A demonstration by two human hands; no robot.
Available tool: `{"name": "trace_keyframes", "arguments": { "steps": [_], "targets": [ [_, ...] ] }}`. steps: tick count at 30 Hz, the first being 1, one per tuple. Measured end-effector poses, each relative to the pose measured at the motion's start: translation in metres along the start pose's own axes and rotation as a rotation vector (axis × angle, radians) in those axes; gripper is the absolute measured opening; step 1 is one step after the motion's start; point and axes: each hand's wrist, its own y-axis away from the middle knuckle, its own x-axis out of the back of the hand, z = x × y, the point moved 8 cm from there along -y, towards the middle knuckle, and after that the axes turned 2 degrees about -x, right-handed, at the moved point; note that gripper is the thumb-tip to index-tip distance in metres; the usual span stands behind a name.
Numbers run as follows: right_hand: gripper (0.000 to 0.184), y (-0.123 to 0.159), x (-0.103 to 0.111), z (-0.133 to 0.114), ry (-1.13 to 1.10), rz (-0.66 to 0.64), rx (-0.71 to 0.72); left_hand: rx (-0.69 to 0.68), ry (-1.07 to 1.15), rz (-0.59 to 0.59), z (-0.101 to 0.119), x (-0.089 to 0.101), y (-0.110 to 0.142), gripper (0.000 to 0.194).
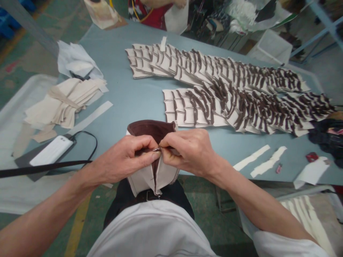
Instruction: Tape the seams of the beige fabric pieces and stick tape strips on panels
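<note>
Near frame center | brown-lined cloth piece [140, 180] is pinched by left hand [134, 155] and right hand [190, 150], thumbs against forefingers | cloth stacks [197, 110] are laid upper right

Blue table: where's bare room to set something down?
The widest bare patch of table lies between the beige bundle, upper row, lower row and held piece. A smaller one separates the lower row from the pale strips. The right is crowded with the rows and dark cloth.

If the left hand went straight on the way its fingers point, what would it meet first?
Most likely the right hand, whose fingertips face those of the left hand over the brown-lined cloth piece; whether they already touch is unclear.
</note>
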Motion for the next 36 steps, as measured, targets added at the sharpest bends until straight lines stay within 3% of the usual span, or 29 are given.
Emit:
{"name": "trace_keyframes", "arguments": {
  "steps": [8, 12, 20, 27, 36],
  "targets": [
    [0.01, -0.003, -0.015, 0.015, -0.406, -0.294, -0.29, -0.067, -0.077, -0.01, 0.004, -0.002, 0.008, 0.024],
    [0.009, -0.006, -0.015, 0.015, -0.499, -0.397, -0.356, -0.054, -0.108, 0.02, 0.006, -0.001, 0.008, 0.022],
    [0.013, -0.011, -0.002, 0.015, -0.334, -0.311, -0.263, -0.046, -0.132, 0.115, 0.014, 0.012, 0.004, 0.01],
    [0.016, -0.018, 0.001, 0.003, -0.122, -0.238, -0.023, -0.056, -0.084, 0.139, 0.018, 0.02, -0.001, 0.013],
    [0.024, -0.029, -0.015, 0.012, -0.262, -0.34, -0.095, -0.146, -0.2, 0.156, 0.025, 0.041, 0.003, 0.014]
  ]
}}
